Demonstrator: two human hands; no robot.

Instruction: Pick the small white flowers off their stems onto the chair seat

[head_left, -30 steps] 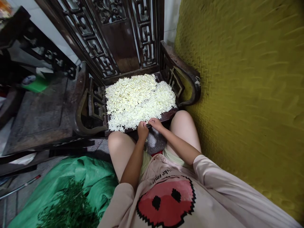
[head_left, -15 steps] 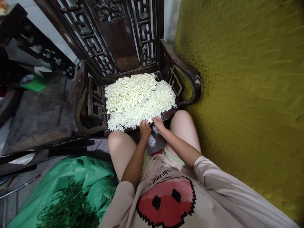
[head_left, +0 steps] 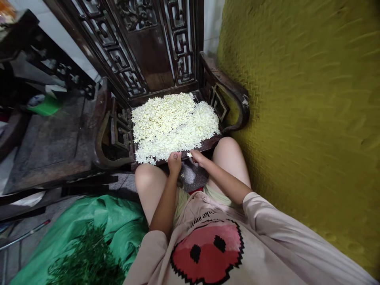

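Note:
A thick layer of small white flowers (head_left: pixel 173 122) covers the seat of a dark carved wooden chair (head_left: pixel 234 99) in front of my knees. My left hand (head_left: pixel 174 161) is curled closed at the seat's front edge, and what it holds is too small to name. My right hand (head_left: pixel 196 156) pinches a small white flower (head_left: pixel 189 154) at the same edge. The two hands sit a little apart. A single white flower (head_left: pixel 182 175) lies on the speckled grey floor between my legs.
A yellow-green textured wall (head_left: pixel 305 118) rises close on the right. A second dark wooden seat (head_left: pixel 50 142) stands to the left. A green sheet (head_left: pixel 97 225) holding leafy green stems (head_left: pixel 86 261) lies on the floor at lower left.
My hands, touching before, have drawn slightly apart at the seat's edge. The left hand has shifted left. A white flower now lies on the floor between my legs.

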